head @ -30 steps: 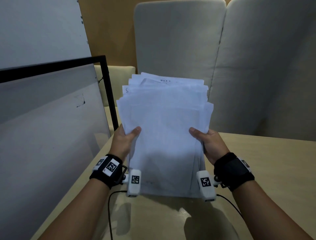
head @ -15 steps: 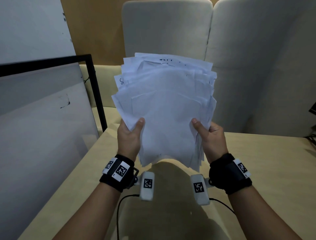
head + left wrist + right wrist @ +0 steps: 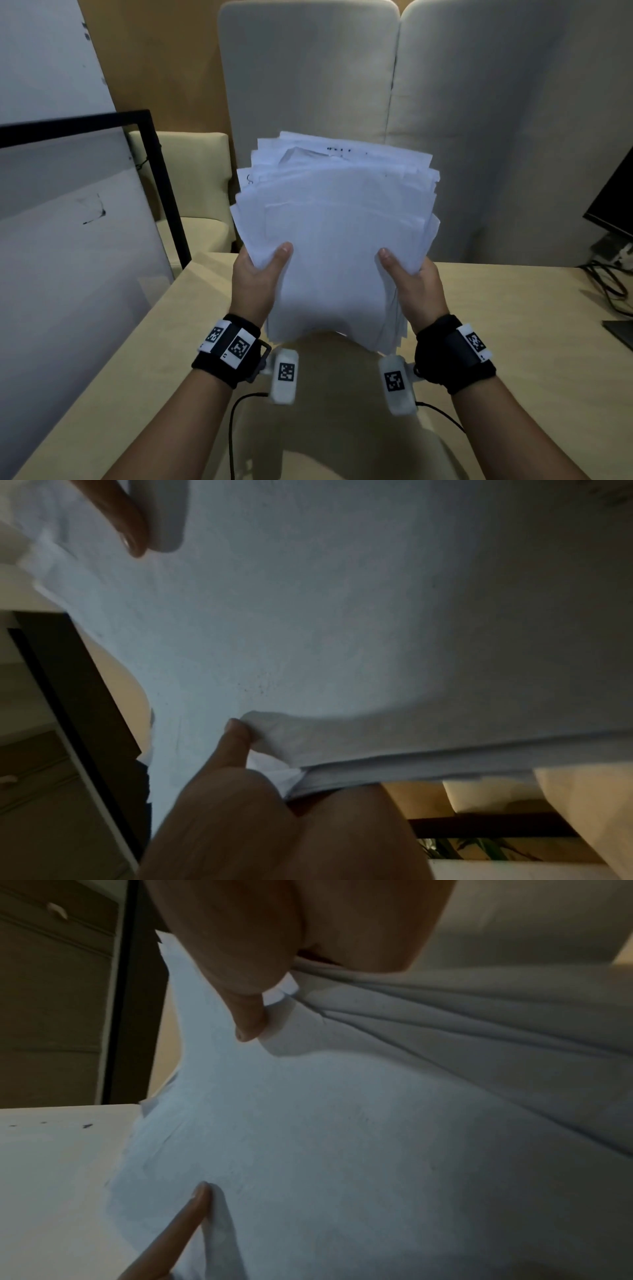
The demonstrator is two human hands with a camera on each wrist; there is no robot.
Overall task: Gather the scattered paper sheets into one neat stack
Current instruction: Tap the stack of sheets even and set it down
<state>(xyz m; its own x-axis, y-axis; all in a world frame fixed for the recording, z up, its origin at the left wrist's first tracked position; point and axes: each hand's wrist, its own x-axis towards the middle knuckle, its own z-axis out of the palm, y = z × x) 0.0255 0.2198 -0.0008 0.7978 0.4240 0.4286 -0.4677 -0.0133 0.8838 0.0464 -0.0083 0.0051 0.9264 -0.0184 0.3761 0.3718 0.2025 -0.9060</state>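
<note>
Paper stack (image 3: 337, 246) was held upright above the table (image 3: 513, 342), white sheets uneven, top edges fanned and staggered (faint writing on rear sheets). Left hand (image 3: 255, 284) gripped its left edge, right hand (image 3: 414, 287) its right, thumbs pressed on the front sheet.

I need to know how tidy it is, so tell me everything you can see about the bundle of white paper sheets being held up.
The bundle of white paper sheets is a thick, loose stack held upright, clear of the beige table. Its top and side edges are fanned and uneven; faint dark marks show on the rearmost sheets. The left hand and right hand grip its lower sides, thumbs across the front sheet.
</note>
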